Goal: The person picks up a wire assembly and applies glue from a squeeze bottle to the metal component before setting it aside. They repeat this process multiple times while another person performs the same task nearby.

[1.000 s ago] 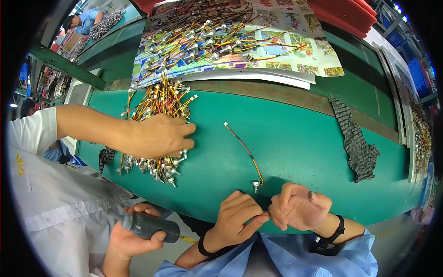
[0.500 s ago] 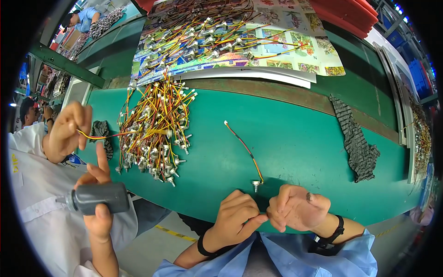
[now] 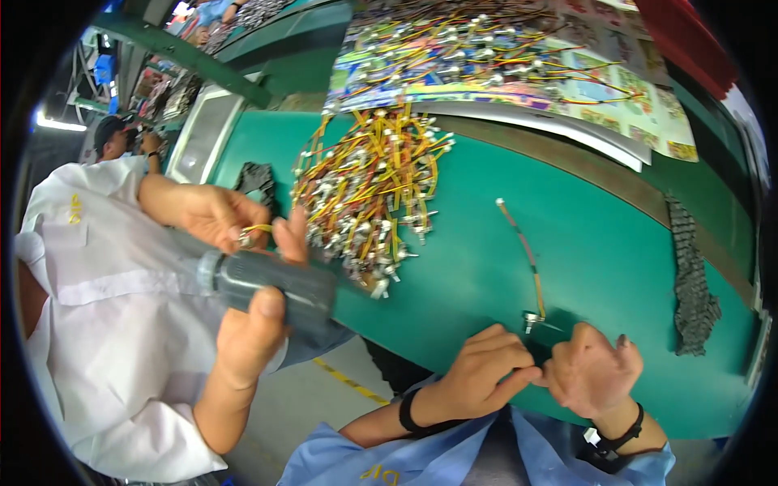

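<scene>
— How are my hands sitting?

— My left hand (image 3: 485, 374) is curled, fingertips pinched against the right hand (image 3: 590, 374), which is clenched. Both rest at the near edge of the green bench (image 3: 616, 267).

— What are they gripping?

— Something small; I cannot tell what. The lone wire (image 3: 523, 251) lies just beyond, its metal end by my fingers. A co-worker's hand (image 3: 251, 328) holds a grey tool (image 3: 279, 283) beside the wire pile (image 3: 373, 186).
</scene>
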A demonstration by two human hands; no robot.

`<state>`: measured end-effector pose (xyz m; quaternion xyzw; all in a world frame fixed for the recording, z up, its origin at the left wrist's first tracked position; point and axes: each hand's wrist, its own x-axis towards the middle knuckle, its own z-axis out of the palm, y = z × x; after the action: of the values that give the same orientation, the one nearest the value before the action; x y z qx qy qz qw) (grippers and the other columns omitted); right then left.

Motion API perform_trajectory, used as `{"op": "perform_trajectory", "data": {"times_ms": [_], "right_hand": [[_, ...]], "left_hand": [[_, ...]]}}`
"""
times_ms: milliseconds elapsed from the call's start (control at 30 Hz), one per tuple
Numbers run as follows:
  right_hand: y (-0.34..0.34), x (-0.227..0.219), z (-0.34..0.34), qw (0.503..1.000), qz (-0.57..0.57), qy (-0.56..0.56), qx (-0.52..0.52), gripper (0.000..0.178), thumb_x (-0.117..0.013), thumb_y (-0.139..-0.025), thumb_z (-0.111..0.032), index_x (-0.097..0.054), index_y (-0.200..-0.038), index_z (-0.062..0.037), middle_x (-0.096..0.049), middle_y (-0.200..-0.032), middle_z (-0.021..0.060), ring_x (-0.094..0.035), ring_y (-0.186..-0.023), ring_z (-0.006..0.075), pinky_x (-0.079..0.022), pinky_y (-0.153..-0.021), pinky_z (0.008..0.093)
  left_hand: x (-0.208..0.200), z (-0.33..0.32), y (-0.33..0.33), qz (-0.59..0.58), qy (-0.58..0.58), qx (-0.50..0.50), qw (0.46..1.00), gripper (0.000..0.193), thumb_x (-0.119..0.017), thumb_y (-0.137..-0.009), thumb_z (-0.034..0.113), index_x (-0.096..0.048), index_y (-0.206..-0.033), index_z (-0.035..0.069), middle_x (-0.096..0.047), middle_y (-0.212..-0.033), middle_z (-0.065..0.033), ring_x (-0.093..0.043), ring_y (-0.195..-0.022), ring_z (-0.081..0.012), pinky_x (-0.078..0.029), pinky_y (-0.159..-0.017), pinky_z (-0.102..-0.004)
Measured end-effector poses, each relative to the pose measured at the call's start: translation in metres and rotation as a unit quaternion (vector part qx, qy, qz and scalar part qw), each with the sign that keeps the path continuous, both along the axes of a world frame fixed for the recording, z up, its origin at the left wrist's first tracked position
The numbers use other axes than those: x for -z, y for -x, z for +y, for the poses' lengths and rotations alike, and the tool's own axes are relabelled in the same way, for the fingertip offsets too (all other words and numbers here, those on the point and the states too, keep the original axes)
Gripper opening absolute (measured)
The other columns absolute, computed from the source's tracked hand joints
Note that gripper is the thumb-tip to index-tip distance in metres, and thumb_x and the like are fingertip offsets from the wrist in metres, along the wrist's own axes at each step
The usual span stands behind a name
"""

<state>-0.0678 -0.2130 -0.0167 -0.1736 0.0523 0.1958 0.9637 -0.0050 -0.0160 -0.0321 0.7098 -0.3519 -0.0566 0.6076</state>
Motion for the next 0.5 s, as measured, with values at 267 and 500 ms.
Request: {"op": "perform_trajectory", "data": {"times_ms": [267, 500], "right_hand": [[-0.0032, 0.0035, -0.0014, 0.995, 0.046, -0.074, 0.038, 0.061, -0.036, -0.094, -0.058, -0.052, -0.102, 0.0004, -0.054, -0.077, 0.0186, -0.053, -0.062, 0.0304, -0.041, -0.101, 0.0629], [-0.0033, 0.0019, -0.0016, 0.994, 0.064, -0.071, 0.058, 0.061, -0.036, -0.095, -0.058, -0.051, -0.1, 0.0, -0.054, -0.075, 0.0193, -0.053, -0.059, 0.0308, -0.047, -0.092, 0.0572]], "left_hand": [[-0.0069, 0.0009, -0.0003, 0.021, -0.016, 0.026, 0.999, 0.005, -0.069, -0.085, 0.004, -0.065, -0.088, 0.002, -0.061, -0.076, -0.0084, -0.054, -0.066, -0.0245, -0.04, -0.061, -0.0348], [-0.0046, -0.0008, -0.0011, -0.006, -0.012, 0.063, 0.998, 0.01, -0.063, -0.088, 0.004, -0.066, -0.096, 0.0, -0.06, -0.077, -0.009, -0.054, -0.066, -0.0245, -0.04, -0.063, -0.0356]]}}
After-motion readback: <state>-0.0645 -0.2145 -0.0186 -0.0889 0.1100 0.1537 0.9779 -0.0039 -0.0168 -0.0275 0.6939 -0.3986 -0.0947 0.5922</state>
